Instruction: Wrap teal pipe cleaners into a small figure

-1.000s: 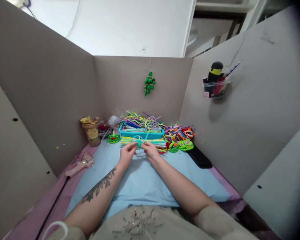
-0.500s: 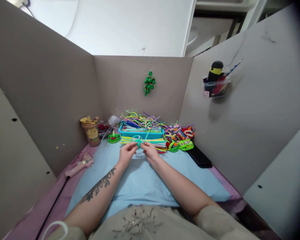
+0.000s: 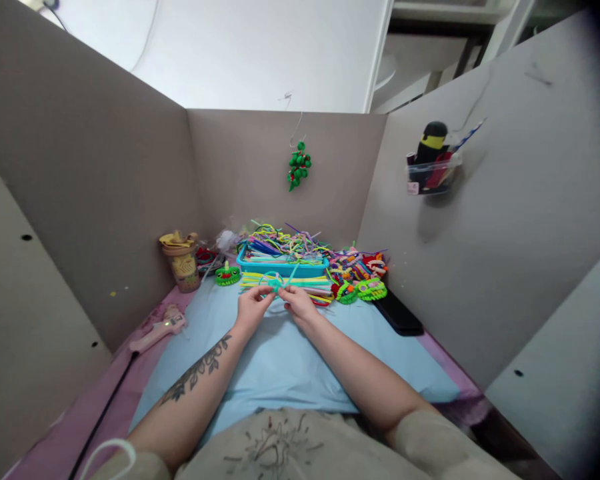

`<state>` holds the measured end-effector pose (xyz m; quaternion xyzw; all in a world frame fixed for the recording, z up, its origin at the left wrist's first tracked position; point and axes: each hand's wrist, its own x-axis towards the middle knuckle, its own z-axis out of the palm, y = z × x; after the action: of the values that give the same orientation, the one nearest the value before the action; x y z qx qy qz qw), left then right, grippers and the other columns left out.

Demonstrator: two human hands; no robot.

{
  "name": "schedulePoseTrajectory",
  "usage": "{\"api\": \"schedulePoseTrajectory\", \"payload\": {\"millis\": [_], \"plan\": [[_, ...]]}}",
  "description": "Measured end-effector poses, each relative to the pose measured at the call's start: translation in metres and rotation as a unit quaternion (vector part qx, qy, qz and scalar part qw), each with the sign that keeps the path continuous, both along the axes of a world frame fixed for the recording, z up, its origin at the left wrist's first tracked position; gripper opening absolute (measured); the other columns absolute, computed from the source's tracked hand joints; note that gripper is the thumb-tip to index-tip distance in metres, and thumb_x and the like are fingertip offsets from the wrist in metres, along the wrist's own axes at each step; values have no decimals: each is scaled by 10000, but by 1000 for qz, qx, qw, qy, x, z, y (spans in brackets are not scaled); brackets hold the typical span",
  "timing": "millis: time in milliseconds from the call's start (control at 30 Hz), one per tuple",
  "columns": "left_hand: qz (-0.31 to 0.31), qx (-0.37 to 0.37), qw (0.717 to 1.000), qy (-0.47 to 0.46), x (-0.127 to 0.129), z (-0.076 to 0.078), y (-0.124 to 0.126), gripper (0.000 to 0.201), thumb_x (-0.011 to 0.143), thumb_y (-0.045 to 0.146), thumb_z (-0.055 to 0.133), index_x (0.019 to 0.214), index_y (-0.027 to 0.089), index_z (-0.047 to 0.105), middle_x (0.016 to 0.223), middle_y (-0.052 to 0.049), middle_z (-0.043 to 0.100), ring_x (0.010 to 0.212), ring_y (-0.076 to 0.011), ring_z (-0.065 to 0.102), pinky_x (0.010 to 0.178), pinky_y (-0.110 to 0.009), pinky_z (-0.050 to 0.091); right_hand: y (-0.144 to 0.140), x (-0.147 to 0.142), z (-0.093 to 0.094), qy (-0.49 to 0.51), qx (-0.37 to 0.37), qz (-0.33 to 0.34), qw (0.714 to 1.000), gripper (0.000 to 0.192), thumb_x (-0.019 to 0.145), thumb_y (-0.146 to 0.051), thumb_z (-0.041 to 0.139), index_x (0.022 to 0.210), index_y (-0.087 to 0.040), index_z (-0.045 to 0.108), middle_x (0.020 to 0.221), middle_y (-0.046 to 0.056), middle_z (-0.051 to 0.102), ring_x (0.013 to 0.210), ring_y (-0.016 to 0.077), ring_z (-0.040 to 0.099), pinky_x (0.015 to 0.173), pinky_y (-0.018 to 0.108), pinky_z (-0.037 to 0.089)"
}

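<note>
Between my two hands is a turquoise pipe cleaner [image 3: 276, 284], bent into loops with a small wound knot in the middle and a straight end sticking up to the right. My left hand [image 3: 254, 305] pinches it from the left with thumb and fingertips. From the right, my right hand [image 3: 299, 303] pinches it close to the knot, its fingertips almost meeting those of the left. Just behind lies a bundle of straight pipe cleaners [image 3: 310, 285] in yellow, white, pink and red. Beyond it, a blue tray [image 3: 285, 269] is heaped with many-coloured pipe cleaners.
A pink glue gun [image 3: 159, 333] with a black cord lies at left, near a paper cup [image 3: 181, 263]. Green fuzzy crafts [image 3: 373, 289] and a black phone-like slab [image 3: 397, 313] are at right. Grey panels enclose the table; a clear holder [image 3: 433, 177] hangs right.
Both hands stay at nearly the same spot, still pinching the turquoise pipe cleaner. My right fingertips have shifted slightly left, closer to the left ones.
</note>
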<state>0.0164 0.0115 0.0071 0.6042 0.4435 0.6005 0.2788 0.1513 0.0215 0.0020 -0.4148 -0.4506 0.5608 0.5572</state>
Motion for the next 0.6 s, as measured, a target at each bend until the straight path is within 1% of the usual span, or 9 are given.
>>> {"api": "schedulePoseTrajectory", "payload": {"millis": [100,167,200,267,333,367,433,533,600], "plan": [[10,-5,1000,-21,-1,4,0,236,605,333,711,756,154,684,677,-25,666,479,-87,482,463,-207,419,4,3,-2,-51,20,-33,998,305,600,-451,668,617,-181,528,564,-35,474,537,100,401,503,233,306],[16,-19,999,-43,-3,6,1,251,606,333,713,768,145,676,667,-28,664,508,-101,519,468,-209,424,9,9,-3,-93,75,-90,989,276,648,-444,616,637,-183,528,586,-24,484,563,118,418,534,247,331],[14,-28,998,-52,-4,7,2,258,606,333,714,775,143,673,658,-30,663,520,-110,537,465,-210,424,12,13,-3,-116,112,-126,979,246,670,-423,594,670,-185,533,609,-18,492,582,127,429,558,253,347],[-8,-48,997,-67,-5,8,2,273,599,332,722,789,142,670,640,-33,663,532,-125,563,452,-213,424,16,24,-3,-174,184,-192,948,197,703,-350,558,816,-189,553,679,-4,512,631,144,455,610,264,378],[-45,-64,994,-73,-5,8,2,288,570,325,742,781,143,669,634,-36,666,533,-136,580,441,-217,423,20,34,-3,-249,238,-231,910,268,717,-265,526,972,-190,552,755,17,527,685,160,477,662,278,396],[-63,-70,993,-73,-4,7,1,293,554,321,752,771,143,668,634,-36,668,530,-139,584,435,-218,421,22,39,-3,-285,256,-238,892,290,719,-230,509,1002,-190,557,788,29,532,710,166,487,684,285,401],[-93,-83,990,-65,-2,7,0,295,534,319,763,750,142,667,628,-33,669,517,-138,582,427,-218,415,24,45,-3,-341,280,-238,866,262,724,-184,478,958,-185,597,823,50,539,739,176,501,711,295,405],[-121,-95,987,-50,0,7,-2,281,533,319,767,726,142,666,604,-25,663,493,-127,569,421,-215,404,25,49,-4,-376,291,-236,848,216,743,-163,446,848,-183,633,811,59,545,741,183,513,712,299,413],[-129,-99,985,-55,0,7,-3,279,532,315,769,724,143,662,608,-25,664,499,-127,570,420,-211,395,25,49,-4,-385,297,-238,841,227,748,-156,442,863,-185,636,824,62,550,759,188,520,721,302,418]]}}
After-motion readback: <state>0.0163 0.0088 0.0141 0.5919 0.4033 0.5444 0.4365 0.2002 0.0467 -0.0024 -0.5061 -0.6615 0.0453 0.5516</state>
